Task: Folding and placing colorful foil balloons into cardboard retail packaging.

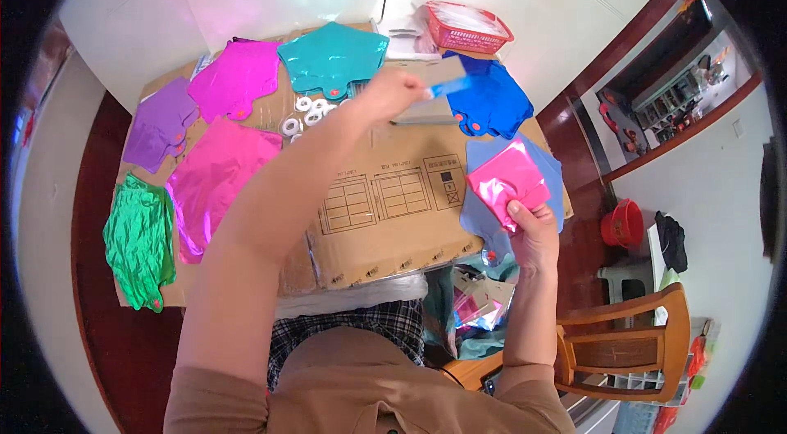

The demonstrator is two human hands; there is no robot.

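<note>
The right hand (533,229) pinches a folded pink balloon (508,180) just right of the cardboard (393,196). The left hand (393,94) reaches over the cardboard, fingers closed on a blue strip (449,87).

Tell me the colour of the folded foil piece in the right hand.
Bright pink; the folded foil piece shows in the head view, pinched by the right hand.

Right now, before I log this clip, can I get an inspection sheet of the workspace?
Surface: flattened cardboard sheet covering a table.
Job's things: folded pink foil balloon over a pale blue one; small blue strip.
Clutter: teal, magenta, purple, green and blue foil balloons; white tape rolls; red basket.
Hands: left hand pinches the strip; right hand holds the pink balloon.
Cables: nothing seen.
Surroundings: wooden chair, red bucket, white cabinets.
</note>
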